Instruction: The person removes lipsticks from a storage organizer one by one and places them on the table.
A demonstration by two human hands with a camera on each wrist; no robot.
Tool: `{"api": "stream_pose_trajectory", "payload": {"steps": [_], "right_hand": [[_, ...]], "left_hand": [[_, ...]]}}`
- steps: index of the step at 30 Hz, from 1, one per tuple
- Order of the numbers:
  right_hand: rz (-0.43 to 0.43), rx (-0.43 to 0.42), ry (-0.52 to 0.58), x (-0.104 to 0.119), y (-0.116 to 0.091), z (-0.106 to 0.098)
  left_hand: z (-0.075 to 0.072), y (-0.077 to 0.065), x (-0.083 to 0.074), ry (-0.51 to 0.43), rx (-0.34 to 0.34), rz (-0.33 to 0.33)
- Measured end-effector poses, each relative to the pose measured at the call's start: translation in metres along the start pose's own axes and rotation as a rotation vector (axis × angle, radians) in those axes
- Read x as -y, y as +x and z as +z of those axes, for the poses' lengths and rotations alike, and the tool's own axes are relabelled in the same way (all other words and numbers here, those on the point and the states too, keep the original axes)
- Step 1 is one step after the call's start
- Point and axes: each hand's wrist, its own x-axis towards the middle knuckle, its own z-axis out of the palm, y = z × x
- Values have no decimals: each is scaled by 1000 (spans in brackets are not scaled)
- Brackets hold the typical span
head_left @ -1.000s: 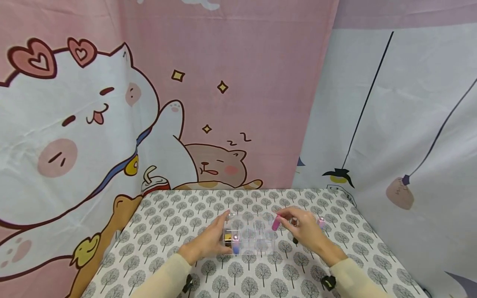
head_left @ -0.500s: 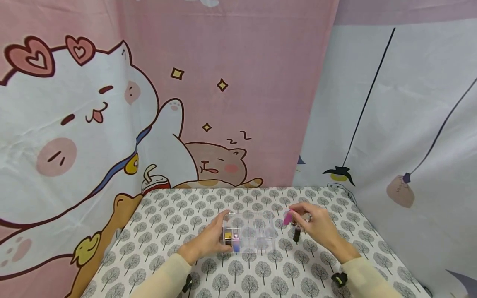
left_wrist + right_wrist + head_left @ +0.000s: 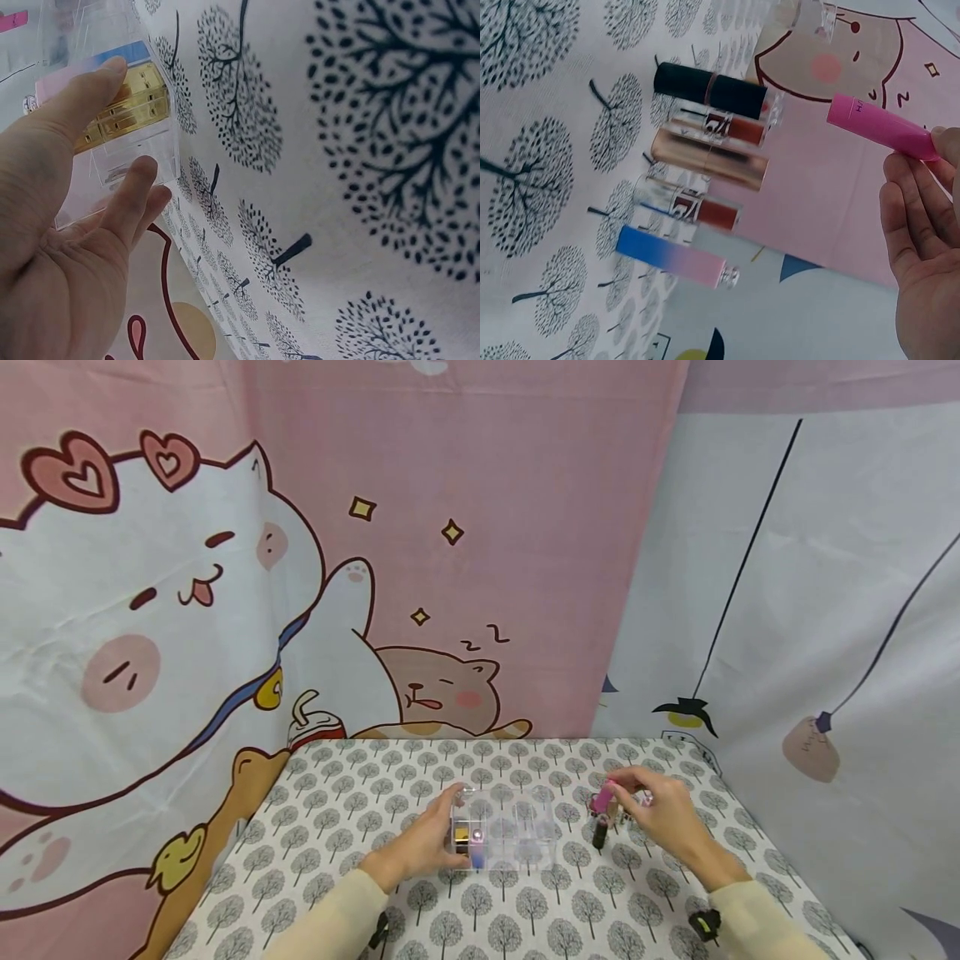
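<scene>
My left hand (image 3: 420, 843) grips the left end of a clear divided organizer box (image 3: 531, 843), thumb at the near side and fingers at the far side. A gold lipstick (image 3: 139, 105) and a pink-and-blue lipstick (image 3: 477, 853) stand in its left compartments. My right hand (image 3: 663, 814) pinches a bright pink lipstick tube (image 3: 881, 127) by one end, to the right of the box. Below it, in the right wrist view, is a row of a black lipstick (image 3: 709, 90), a rose-gold lipstick (image 3: 705, 157), two lip glosses (image 3: 739, 129) and a blue-to-pink lipstick (image 3: 671, 256).
A white cloth with grey tree prints (image 3: 480, 910) covers the table. Pink and white cartoon curtains (image 3: 525, 568) hang behind and at the sides. The row of lipsticks stands right of the box, partly behind my right hand in the head view.
My right hand has moved right, away from the box, carrying the pink lipstick tube over the row of lipsticks. The black lipstick shows more fully. My left hand stays on the box.
</scene>
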Motion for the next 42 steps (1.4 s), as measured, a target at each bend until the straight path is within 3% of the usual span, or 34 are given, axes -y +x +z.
{"api": "stream_pose_trajectory", "payload": {"steps": [12, 23, 42], "right_hand": [[59, -15, -58, -19, -11, -7], [75, 27, -67, -29, -25, -1], [198, 121, -75, -32, -39, 7]], "left_hand": [[3, 4, 4, -3, 4, -22], [3, 3, 5, -21, 3, -27], [3, 4, 5, -11, 9, -28]]}}
